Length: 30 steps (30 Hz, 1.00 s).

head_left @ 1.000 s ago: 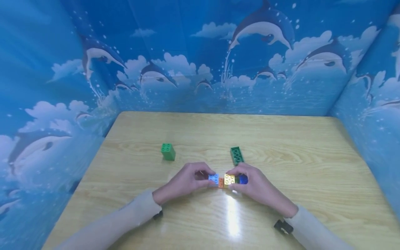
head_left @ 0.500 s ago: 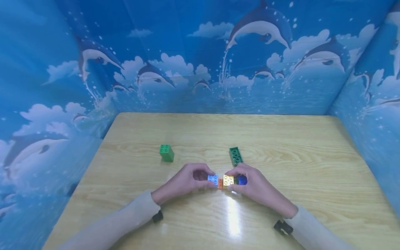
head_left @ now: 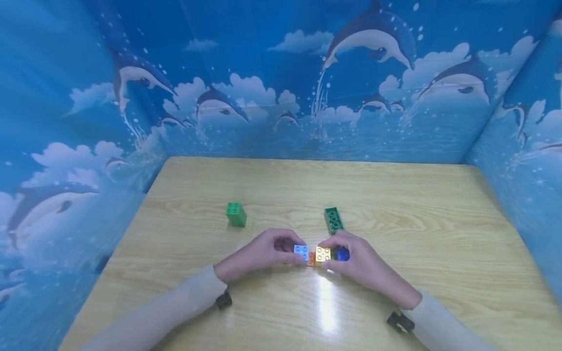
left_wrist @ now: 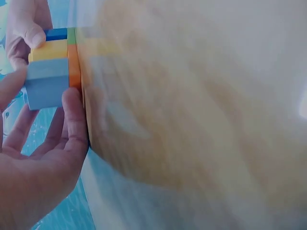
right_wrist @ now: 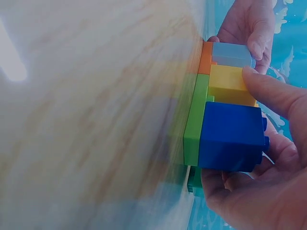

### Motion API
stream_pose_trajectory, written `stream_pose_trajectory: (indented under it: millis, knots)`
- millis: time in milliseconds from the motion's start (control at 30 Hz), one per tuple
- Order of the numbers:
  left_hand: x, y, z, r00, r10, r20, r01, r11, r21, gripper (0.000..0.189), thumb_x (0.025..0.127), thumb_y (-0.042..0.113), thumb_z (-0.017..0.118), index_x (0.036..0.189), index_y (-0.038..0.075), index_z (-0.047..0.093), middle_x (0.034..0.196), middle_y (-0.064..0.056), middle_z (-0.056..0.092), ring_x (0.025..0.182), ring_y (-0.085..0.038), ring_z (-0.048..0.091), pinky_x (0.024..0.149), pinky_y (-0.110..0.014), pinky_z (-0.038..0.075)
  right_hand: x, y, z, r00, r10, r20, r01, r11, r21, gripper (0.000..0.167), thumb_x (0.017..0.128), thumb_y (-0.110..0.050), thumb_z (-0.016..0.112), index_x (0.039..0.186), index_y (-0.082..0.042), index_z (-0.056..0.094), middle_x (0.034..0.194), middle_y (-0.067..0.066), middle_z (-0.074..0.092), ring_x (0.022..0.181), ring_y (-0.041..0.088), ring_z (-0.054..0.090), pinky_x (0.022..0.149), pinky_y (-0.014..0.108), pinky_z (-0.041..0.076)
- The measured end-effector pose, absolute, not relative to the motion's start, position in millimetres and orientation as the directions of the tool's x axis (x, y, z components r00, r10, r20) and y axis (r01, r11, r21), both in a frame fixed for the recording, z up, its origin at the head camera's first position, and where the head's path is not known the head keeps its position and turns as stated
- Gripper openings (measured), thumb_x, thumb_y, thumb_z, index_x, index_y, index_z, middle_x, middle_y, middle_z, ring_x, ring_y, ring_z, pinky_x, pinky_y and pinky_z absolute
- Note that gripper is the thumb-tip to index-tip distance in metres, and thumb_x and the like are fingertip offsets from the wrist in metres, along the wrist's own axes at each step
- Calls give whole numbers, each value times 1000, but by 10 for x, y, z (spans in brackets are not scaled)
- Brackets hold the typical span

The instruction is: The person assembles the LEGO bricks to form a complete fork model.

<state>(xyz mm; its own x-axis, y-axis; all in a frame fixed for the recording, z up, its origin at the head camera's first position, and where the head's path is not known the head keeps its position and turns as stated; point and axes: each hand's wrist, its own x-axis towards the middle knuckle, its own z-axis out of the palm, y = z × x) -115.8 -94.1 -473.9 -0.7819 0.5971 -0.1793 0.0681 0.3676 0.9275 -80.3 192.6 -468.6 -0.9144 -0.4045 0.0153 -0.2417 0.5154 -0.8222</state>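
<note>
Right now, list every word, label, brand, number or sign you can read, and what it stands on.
No text can be read.
Dark blue brick, yellow brick, pale blue brick: no lettering on visible sides; stud marks, if any, too small to read.
Backdrop: dolphins and clouds, no lettering seen.
Black wrist devices: too small to tell.

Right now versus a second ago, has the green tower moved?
No; the green tower holds its place against the back edge of the table, no visible shift either way.

Head view's bright enough but kinda hazy, with a glare streak (head_left: 327, 304) burning out the near tabletop (head_left: 272, 312); wrist views are dimmer, wood grain (right_wrist: 96, 105) all smeary.
</note>
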Motion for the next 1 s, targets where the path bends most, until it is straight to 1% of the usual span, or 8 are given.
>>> stream_pose_trajectory:
  millis: [133, 233, 433, 567, 700, 767, 900, 1000]
  knots:
    - [-1227, -934, -4740, -746, 634, -201, 60, 366, 929, 30, 99, 35, 84, 125, 21, 77, 111, 4, 75, 100, -20, 71, 87, -37, 60, -797, 1935, -4687, -915, -403, 23, -249, 519, -818, 36, 84, -18, 95, 118, -18, 80, 113, -7, 71, 113, 24, 68, 104, 56, 55]
    - [-1277, -921, -4754, -738, 642, -206, 54, 360, 931, 32, 104, 38, 77, 128, 16, 76, 113, 3, 75, 100, -21, 71, 85, -38, 61, -790, 1935, -4682, -914, -404, 23, -252, 523, -815, 37, 84, -17, 95, 118, -17, 80, 113, -7, 71, 112, 23, 68, 103, 54, 56]
    - [-1397, -864, -4761, -787, 586, -192, 48, 368, 929, 32, 107, 35, 73, 129, 11, 74, 112, -1, 74, 94, -23, 70, 77, -38, 62, -792, 1912, -4667, -908, -418, 27, -269, 532, -803, 38, 86, -19, 94, 121, -15, 80, 116, -3, 71, 111, 23, 68, 100, 50, 58]
    - [-1497, -777, -4740, -814, 550, -187, 22, 351, 936, 36, 107, 29, 73, 135, 7, 69, 116, -4, 72, 95, -24, 69, 74, -37, 61, -796, 1915, -4654, -912, -410, 10, -253, 544, -800, 39, 86, -20, 94, 121, -14, 80, 119, 0, 71, 113, 27, 68, 101, 53, 58]
    - [-1615, -667, -4736, -833, 517, -197, -27, 318, 948, 51, 105, 24, 76, 148, 6, 58, 122, -6, 70, 98, -24, 69, 74, -36, 61, -800, 1919, -4644, -916, -402, -7, -234, 546, -804, 39, 86, -19, 94, 122, -15, 80, 124, 4, 71, 120, 34, 67, 105, 57, 55]
    - [-1678, -615, -4753, -838, 511, -190, -32, 303, 952, 58, 103, 23, 79, 153, 6, 54, 127, -8, 69, 98, -23, 69, 74, -35, 61, -799, 1918, -4644, -916, -400, -11, -229, 546, -806, 38, 86, -19, 94, 122, -15, 80, 127, 7, 71, 124, 39, 66, 107, 60, 53]
    - [-1787, -528, -4785, -822, 545, -167, -6, 286, 958, 64, 101, 20, 81, 156, 7, 52, 140, -12, 64, 102, -22, 69, 73, -35, 61, -793, 1912, -4647, -919, -394, -20, -215, 542, -812, 38, 86, -19, 94, 122, -16, 80, 130, 9, 71, 129, 42, 64, 109, 62, 50]
    - [-1847, -467, -4787, -801, 578, -155, 28, 295, 955, 62, 101, 17, 80, 157, 13, 55, 147, -10, 61, 100, -22, 68, 70, -33, 60, -787, 1907, -4645, -919, -393, -21, -211, 540, -815, 38, 87, -18, 94, 121, -17, 80, 128, 7, 71, 128, 41, 64, 108, 61, 51]
